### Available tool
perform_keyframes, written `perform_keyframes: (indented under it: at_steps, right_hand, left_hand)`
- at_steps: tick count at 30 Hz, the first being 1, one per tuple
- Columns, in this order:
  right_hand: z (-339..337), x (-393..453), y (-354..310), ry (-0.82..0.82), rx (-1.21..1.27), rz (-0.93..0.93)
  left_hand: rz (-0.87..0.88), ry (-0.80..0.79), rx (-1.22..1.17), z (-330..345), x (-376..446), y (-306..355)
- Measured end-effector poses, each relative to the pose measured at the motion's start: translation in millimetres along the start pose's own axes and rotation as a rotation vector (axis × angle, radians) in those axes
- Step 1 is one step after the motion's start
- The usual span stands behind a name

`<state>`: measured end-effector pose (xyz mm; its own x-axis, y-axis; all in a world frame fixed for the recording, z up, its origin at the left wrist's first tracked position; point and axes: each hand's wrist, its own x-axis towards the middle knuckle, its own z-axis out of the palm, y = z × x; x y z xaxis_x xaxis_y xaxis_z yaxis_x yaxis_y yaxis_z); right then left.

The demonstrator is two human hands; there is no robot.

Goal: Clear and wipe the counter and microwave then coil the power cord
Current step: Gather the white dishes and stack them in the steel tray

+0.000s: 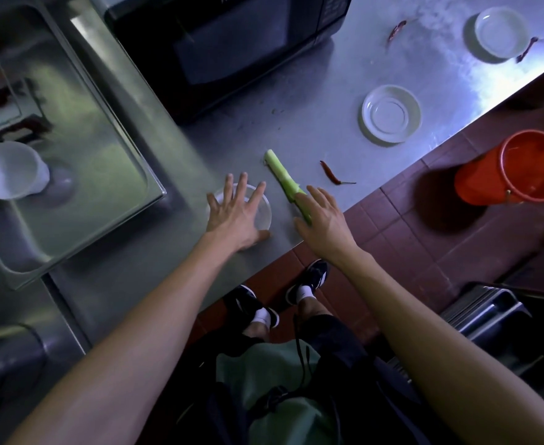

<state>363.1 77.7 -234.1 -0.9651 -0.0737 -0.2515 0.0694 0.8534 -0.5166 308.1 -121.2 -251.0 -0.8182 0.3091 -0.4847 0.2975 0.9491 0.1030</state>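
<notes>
A black microwave [229, 43] stands at the back of the steel counter [338, 130]. My left hand [237, 216] is spread flat over a small clear bowl [262, 213] near the counter's front edge. My right hand [323, 216] lies with straight fingers over the near end of a pale green vegetable stalk [278, 171]. Just right of the stalk lies a red chili [330, 172]. Farther right sit two white dishes [391, 113] [502, 32], with two more chilies [396, 29] [527, 49] near the far one. No power cord shows.
A steel sink [71, 149] at the left holds a white cup [9, 170]. An orange bucket [518, 168] stands on the red tiled floor to the right. A metal rack [486, 313] sits at the lower right. My feet are by the counter edge.
</notes>
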Motion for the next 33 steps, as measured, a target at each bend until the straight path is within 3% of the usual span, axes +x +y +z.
perform_keyframes:
  at_steps: [21, 29, 33]
  right_hand:
    - [-28, 8, 58, -0.018, 0.036, 0.075]
    - [-50, 9, 102, 0.002, 0.066, 0.125]
    - [-59, 8, 131, 0.022, 0.081, 0.139]
  left_hand:
    - [0.104, 0.107, -0.036, -19, 38, 67]
    - [0.293, 0.279, -0.091, -34, 70, 115]
    - [0.348, 0.284, -0.034, -39, 91, 141]
